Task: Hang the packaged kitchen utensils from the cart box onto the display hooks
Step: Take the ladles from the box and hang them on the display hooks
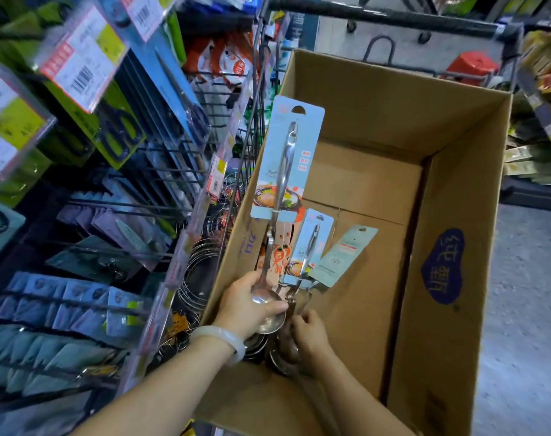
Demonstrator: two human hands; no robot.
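Cardboard box [450,190] beside display hooks [136,204]

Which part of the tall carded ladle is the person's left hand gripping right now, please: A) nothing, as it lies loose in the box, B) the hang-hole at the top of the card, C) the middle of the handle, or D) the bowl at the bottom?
D: the left hand is curled round the steel bowl of the ladle, whose blue card stands up above the cardboard box.
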